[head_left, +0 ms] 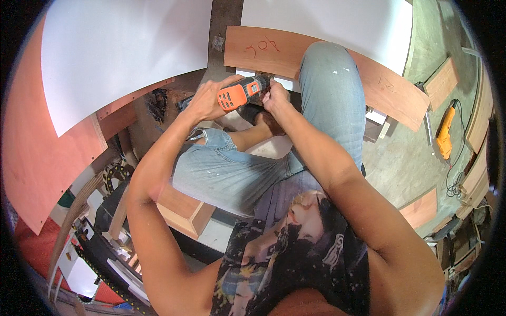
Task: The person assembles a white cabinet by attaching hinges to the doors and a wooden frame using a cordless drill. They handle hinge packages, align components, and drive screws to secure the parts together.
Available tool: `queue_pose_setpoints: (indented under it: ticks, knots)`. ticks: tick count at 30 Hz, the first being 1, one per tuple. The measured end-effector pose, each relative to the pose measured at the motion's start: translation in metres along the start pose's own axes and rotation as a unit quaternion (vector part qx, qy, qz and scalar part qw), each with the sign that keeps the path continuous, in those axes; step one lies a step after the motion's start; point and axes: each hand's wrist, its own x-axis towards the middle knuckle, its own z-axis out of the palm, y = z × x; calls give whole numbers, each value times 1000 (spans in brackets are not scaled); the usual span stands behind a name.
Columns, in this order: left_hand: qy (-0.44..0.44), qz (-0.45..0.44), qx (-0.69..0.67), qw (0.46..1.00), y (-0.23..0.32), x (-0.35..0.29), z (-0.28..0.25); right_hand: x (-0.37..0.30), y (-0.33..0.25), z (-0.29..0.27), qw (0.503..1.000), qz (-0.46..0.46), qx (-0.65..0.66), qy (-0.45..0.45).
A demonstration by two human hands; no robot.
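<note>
An orange and black cordless drill (235, 96) lies on its side between my hands, its chuck pointing right. My left hand (209, 100) is wrapped round the drill's grip, with the battery end showing dark beyond the wrist. Close to the chuck, my right hand (276, 97) has its fingers pinched together; whatever they hold is too small and hidden to make out. Just beyond the hands stands a reddish wooden board (274, 51) with red handwriting on it. Its middle is hidden behind my raised right knee (333, 73).
Large white panels (126, 58) stand at the left and at the far side (327, 16). On the floor to the right lie a yellow corded power tool (446, 131) and wood offcuts (441, 83). A wooden block (182, 210) and a ribbed hose (79, 205) are at the lower left.
</note>
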Motion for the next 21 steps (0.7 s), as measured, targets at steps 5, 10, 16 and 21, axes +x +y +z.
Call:
queue_pose_setpoints:
  ticks: [5,10,16,21]
  knots:
    - [44,47,0,998,-6,0,4,3,0,3,999,0,9,32]
    - [27,31,8,999,-1,1,1,1,1,2,1000,-5,-15,22]
    - [39,38,8,998,-3,1,4,-5,0,4,999,0,-30,16]
    - [41,39,6,998,-4,1,5,-8,-1,4,999,-10,-51,16]
